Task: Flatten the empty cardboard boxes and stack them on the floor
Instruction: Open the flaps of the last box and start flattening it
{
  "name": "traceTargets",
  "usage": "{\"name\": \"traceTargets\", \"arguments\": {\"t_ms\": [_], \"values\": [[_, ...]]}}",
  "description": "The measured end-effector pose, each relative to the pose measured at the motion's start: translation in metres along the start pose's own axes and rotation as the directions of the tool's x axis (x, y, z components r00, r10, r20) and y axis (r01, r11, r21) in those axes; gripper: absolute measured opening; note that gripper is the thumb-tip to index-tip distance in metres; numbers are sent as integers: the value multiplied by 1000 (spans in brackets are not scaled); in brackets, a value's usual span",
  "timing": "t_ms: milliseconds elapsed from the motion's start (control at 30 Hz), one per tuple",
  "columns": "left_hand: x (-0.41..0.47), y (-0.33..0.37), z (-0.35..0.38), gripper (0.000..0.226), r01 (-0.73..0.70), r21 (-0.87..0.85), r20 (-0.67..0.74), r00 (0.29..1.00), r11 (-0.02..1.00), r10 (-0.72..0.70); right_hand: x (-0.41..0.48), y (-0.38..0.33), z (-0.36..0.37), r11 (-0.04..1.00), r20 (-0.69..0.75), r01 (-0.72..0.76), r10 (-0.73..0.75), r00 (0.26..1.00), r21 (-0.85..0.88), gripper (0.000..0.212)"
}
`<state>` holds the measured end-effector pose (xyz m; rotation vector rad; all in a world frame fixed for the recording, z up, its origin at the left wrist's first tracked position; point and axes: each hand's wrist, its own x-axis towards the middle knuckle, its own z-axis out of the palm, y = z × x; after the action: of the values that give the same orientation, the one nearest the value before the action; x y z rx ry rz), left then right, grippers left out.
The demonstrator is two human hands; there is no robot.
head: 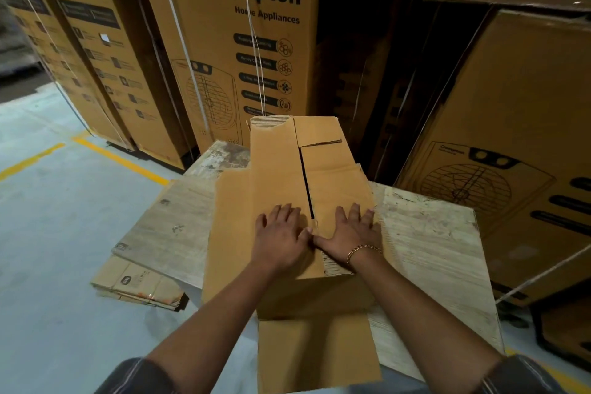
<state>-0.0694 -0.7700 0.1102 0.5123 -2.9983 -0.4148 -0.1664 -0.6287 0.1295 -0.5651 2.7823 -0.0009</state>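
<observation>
A plain brown cardboard box (281,169) lies collapsed in the middle of the view, its flaps spread toward the far end and toward me. A dark slit runs down its top panel. My left hand (279,235) presses flat on the panel left of the slit, fingers spread and straight. My right hand (348,230), with a gold chain at the wrist, presses flat just right of it, the two thumbs nearly touching. The box rests on a pile of flattened pale cardboard sheets (166,227) on the floor.
Tall strapped Crompton appliance cartons (252,51) stand in a wall close behind the pile, and more of these cartons (518,144) stand at the right. Smaller flattened boxes (137,285) stick out at the pile's lower left. Grey floor with yellow lines (118,157) lies to the left.
</observation>
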Motion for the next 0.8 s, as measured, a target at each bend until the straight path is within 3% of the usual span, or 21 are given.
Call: {"name": "traceTargets", "arguments": {"t_ms": [167,267,400,533,633,800], "values": [[3,0,13,66,-23,91,-70,997,996,30,9,4,0,999,-29,9,-10,1000,-44,106],[3,0,11,65,-20,87,-104,994,996,29,16,8,-18,998,-83,52,-51,995,18,87],[6,-4,11,60,-45,36,-180,982,998,51,17,27,-41,960,-159,111,-71,985,258,57],[13,-5,9,51,-132,-29,-301,946,991,117,14,51,-44,770,-251,192,-43,967,609,13],[11,-3,7,53,-178,-31,-357,921,984,155,12,67,-48,621,-268,214,-6,963,754,21],[1,-2,4,61,-250,6,-438,870,968,228,9,84,-53,494,-279,226,34,960,840,33]]}}
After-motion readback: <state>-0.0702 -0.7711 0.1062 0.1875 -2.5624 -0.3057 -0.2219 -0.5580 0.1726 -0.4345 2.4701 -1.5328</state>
